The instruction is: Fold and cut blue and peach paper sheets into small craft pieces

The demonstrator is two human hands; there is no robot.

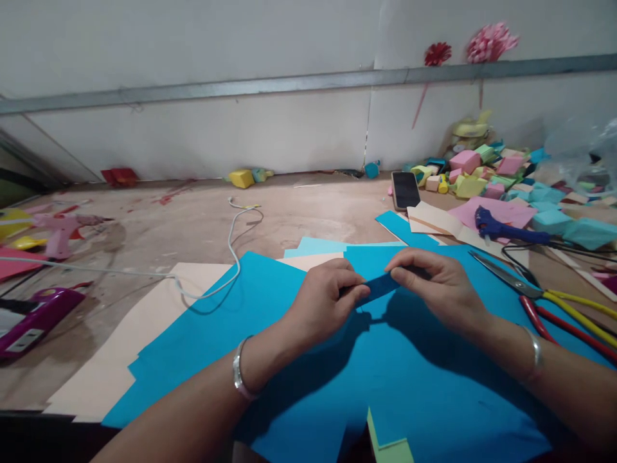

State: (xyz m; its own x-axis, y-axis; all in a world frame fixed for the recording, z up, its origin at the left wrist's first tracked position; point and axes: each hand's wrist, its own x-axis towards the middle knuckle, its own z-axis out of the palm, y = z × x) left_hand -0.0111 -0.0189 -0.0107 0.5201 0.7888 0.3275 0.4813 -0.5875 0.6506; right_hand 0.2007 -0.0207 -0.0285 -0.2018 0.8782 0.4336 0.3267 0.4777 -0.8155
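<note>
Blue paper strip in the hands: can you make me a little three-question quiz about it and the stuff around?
1. True or false: both hands pinch the blue paper strip.
2. Which tool lies just beyond the right hand? A scissors B hammer C ruler
3. What dark flat device lies past the blue sheets, near the folded paper boxes?

Key: 1 true. 2 A. 3 a phone.

A pale grey plastered wall (193, 128) stands behind the worn brown wooden table (299, 212). A long grey metal rail (241, 85) runs across the wall. A thin vertical seam (369, 122) divides it. The light is soft and even.
</note>
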